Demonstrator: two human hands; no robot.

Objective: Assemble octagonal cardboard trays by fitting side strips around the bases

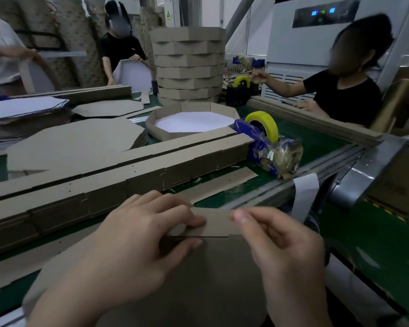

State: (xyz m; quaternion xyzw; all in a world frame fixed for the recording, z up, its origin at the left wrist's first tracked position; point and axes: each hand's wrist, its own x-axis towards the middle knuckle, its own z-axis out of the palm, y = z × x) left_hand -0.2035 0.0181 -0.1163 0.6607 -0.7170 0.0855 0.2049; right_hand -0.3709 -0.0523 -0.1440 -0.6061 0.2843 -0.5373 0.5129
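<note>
A side strip [219, 223] sits against the far edge of an octagonal base [198, 279], long axis running L to R between the two hands, brown face up toward the camera. How steeply it's tilted can't be told. The base lies flat on the green worktop [316, 142], under both wrists. L hand [137, 234] grips the strip's left part, fingers curled over its top edge, thumb at the seam w/ the base. R hand [279, 244] pinches the strip's right end w/ curled fingers. Just beyond the L hand, long strip stacks [128, 171] run diagonally, far ends up-right. A flat strip [215, 185] lies just past the fingertips; whether it joins the held one can't be told. Up-right of the R hand: blue tape dispenser [265, 138] w/ yellow roll. Farther off: a finished tray [156, 123], white inside, then a tall tray stack [189, 67].
</note>
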